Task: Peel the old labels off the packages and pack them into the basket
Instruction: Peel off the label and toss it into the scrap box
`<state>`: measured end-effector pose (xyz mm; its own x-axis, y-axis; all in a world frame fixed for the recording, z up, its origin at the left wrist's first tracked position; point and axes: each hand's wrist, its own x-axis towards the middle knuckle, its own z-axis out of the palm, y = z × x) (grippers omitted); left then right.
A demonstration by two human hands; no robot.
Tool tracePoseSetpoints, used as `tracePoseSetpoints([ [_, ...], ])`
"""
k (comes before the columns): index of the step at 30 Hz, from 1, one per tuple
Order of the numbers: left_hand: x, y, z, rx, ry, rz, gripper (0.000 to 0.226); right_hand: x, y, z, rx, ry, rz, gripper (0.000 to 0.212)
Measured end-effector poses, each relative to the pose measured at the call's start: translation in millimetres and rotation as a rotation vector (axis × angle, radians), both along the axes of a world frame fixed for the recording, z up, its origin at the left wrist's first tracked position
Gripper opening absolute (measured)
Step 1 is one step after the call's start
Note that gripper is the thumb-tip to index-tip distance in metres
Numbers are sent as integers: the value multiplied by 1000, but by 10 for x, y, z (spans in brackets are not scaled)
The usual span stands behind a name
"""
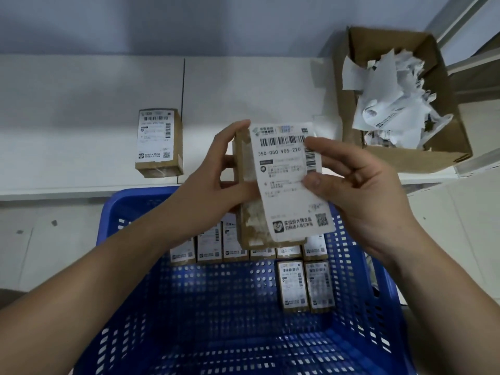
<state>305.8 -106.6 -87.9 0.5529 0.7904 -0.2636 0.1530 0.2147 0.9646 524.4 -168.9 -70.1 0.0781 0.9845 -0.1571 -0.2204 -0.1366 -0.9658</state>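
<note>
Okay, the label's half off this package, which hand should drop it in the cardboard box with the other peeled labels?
Right. The right hand already pinches the label, and the cardboard box sits on that side. The left hand holds the package.

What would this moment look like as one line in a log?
step: peeling label | left hand: holds package | right hand: pinches label | basket: packages inside | table: one package waiting
</note>
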Motion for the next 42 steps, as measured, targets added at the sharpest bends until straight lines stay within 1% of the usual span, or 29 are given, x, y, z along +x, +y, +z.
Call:
tracePoseSetpoints([
  [3, 27, 14, -51, -34, -19, 32, 67, -40, 6, -38, 19, -23, -6, 42],
  [7, 86, 72, -77, -195, -81, 144, 42, -45, -4, -81, 34, -61, -6, 42],
  [9, 109, 85, -81, -238, -107, 180, 34, -48, -18, -123, 49, -110, -6, 41],
  [14, 108, 78, -115, -247, -82, 189, 34, -85, 9, -202, 48, -182, 2, 40],
  [19, 117, 57, -110, -250, -75, 208, 37, -129, -8, -206, 42, -163, -2, 41],
  [35, 125, 32, -100, -219, -72, 194, 33, -126, -10, -215, 37, -187, -4, 40],
  [42, 130, 42, -72, -186, -68, 182, 33, -118, -7, -205, 21, -145, 7, 40],
])
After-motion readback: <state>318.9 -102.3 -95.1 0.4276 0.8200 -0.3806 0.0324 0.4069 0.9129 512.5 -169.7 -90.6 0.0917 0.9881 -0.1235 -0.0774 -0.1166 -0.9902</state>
